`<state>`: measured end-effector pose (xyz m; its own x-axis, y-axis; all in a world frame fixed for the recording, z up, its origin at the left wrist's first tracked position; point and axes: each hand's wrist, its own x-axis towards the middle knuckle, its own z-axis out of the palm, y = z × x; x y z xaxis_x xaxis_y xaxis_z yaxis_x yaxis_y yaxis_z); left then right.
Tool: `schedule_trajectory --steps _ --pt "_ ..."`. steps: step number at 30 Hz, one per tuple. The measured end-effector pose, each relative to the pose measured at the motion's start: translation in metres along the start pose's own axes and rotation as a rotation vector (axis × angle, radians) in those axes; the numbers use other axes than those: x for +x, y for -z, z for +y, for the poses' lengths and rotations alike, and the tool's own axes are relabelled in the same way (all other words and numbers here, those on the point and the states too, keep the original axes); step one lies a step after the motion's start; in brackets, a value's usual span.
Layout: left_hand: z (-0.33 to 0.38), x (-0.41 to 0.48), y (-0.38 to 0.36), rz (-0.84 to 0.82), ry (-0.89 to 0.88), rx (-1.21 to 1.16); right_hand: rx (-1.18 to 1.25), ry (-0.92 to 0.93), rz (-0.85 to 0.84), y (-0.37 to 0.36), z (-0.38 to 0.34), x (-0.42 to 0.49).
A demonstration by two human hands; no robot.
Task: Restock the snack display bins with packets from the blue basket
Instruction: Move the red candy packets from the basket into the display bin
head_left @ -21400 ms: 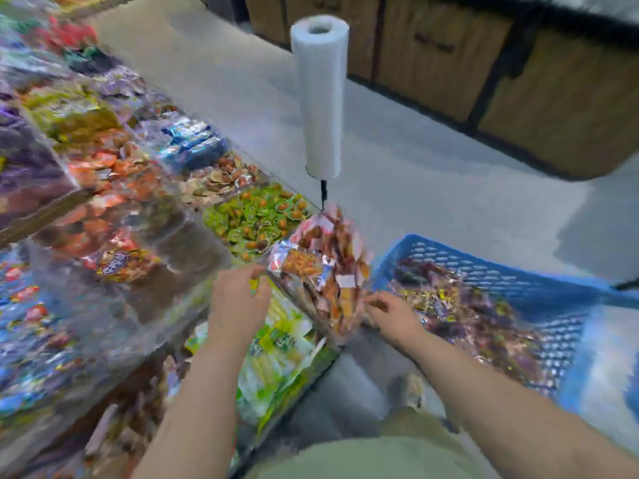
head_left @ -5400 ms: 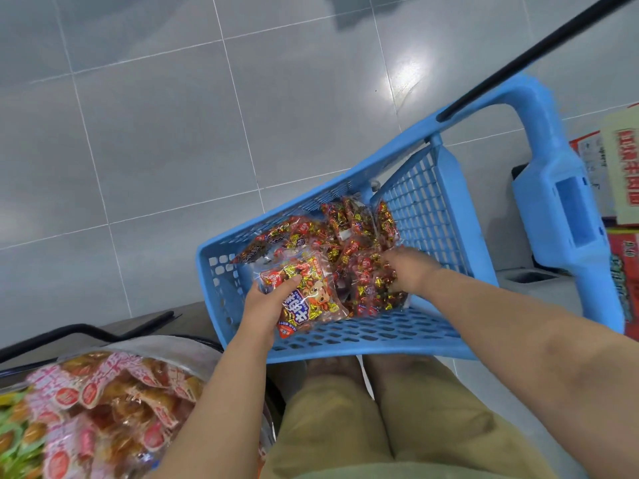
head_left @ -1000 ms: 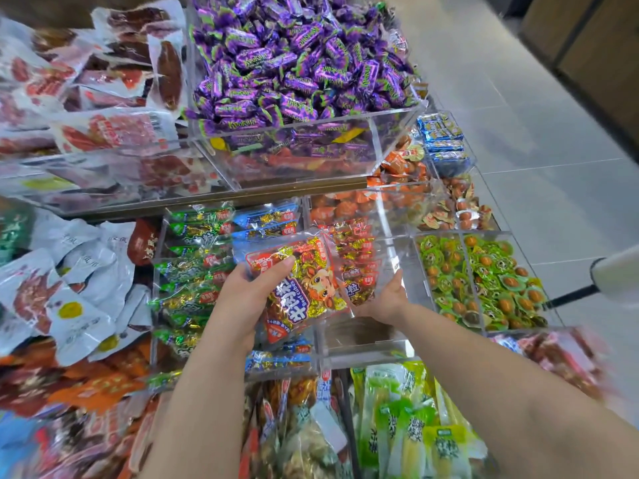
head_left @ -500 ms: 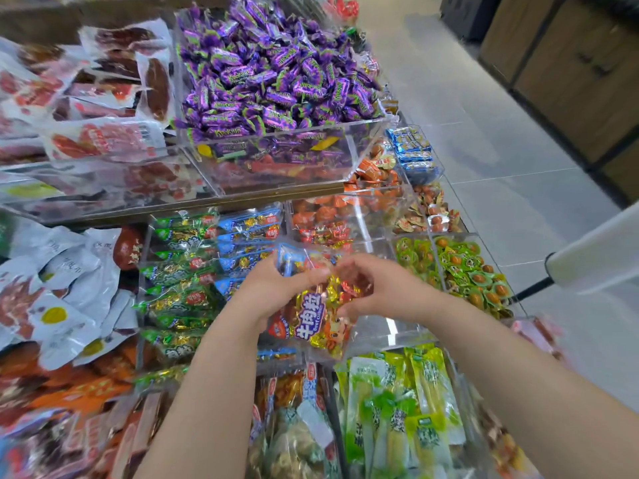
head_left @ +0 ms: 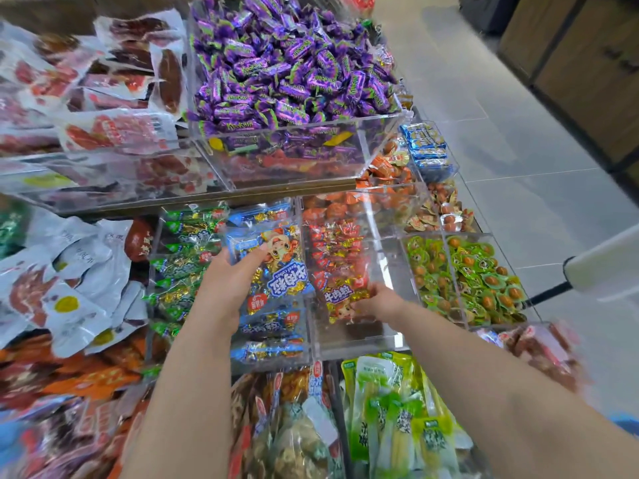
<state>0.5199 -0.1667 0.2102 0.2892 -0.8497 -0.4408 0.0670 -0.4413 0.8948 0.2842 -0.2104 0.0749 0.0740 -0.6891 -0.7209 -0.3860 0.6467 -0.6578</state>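
while the left hand (head_left: pixel 226 276) pinches a blue packet (head_left: pixel 276 271) by its edge above the blue-stocked bin (head_left: pixel 235 367), the right hand (head_left: pixel 378 302), a little apart, grips a red packet (head_left: pixel 340 299) down inside the next bin (head_left: pixel 349 337), just left of the green sweets (head_left: pixel 466 278).

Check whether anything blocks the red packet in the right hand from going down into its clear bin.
Nothing visible does. The right hand holds the red packet over the clear bin, whose top is open and whose near end shows bare bottom. The left hand holds a blue packet over the neighbouring bin, beyond the divider.
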Motion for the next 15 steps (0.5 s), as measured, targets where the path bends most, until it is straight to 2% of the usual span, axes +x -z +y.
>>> schedule_trajectory --steps 3,5,7,10,15 --pt "-0.002 -0.001 0.002 0.002 -0.02 0.017 -0.314 -0.067 0.091 -0.015 0.0 0.013" --pt "-0.002 -0.002 0.004 0.006 -0.001 0.014 -0.399 -0.081 0.204 -0.021 0.002 0.019" --pt "-0.003 -0.003 0.006 0.008 0.018 0.002 -0.301 0.017 0.295 -0.025 0.004 0.025" --pt "-0.003 -0.003 0.009 0.03 0.03 -0.017 -0.081 0.103 0.308 -0.029 0.0 0.033" --pt "-0.006 0.0 0.014 0.042 0.021 -0.024 -0.036 0.119 0.284 -0.031 -0.005 0.036"
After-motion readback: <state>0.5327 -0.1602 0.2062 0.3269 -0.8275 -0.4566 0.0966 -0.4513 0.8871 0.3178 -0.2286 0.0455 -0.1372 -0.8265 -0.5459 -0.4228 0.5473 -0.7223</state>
